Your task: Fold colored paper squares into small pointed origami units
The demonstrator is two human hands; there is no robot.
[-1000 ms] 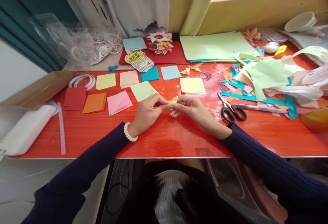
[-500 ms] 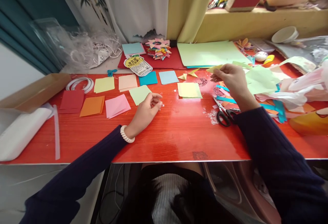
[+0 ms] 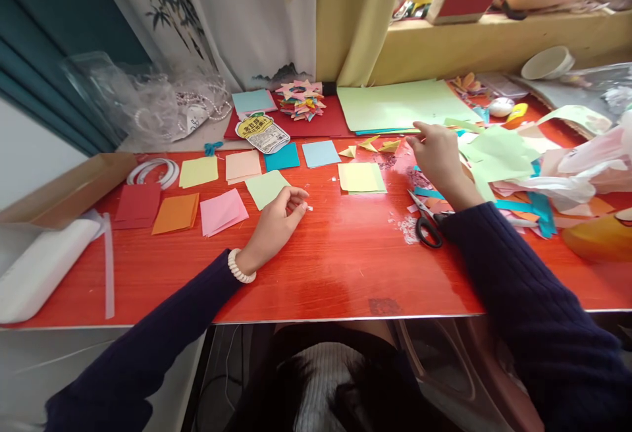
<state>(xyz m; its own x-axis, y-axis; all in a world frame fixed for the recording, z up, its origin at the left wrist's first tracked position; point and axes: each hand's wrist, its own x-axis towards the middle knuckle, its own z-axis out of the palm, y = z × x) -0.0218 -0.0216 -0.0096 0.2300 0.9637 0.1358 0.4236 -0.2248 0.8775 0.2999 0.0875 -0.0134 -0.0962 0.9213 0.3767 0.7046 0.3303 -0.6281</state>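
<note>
My left hand (image 3: 279, 218) hovers over the red table beside a light green paper stack (image 3: 266, 188). Its fingers are loosely curled, thumb a little apart, with nothing seen in them. A tiny white scrap (image 3: 309, 208) lies by the thumb. Farther right, my right hand (image 3: 437, 157) is empty, its fingers parted, just right of a folded yellow paper piece (image 3: 390, 147). Two more yellow pieces, one in the middle (image 3: 368, 143) and one at the left (image 3: 348, 152), form a row with it. In front of them lies a pale yellow paper stack (image 3: 360, 178).
Scissors (image 3: 424, 221) lie by my right sleeve, next to paper scraps (image 3: 503, 155). Square stacks in orange (image 3: 176, 213), pink (image 3: 224, 212) and red (image 3: 138, 204) lie at left. Behind stands a folded paper ring (image 3: 300, 99) near large green sheets (image 3: 405, 106).
My right hand has let go of the folded yellow paper, which now lies at the right end of the row. The hand has drawn slightly away; the left hand has barely moved.
</note>
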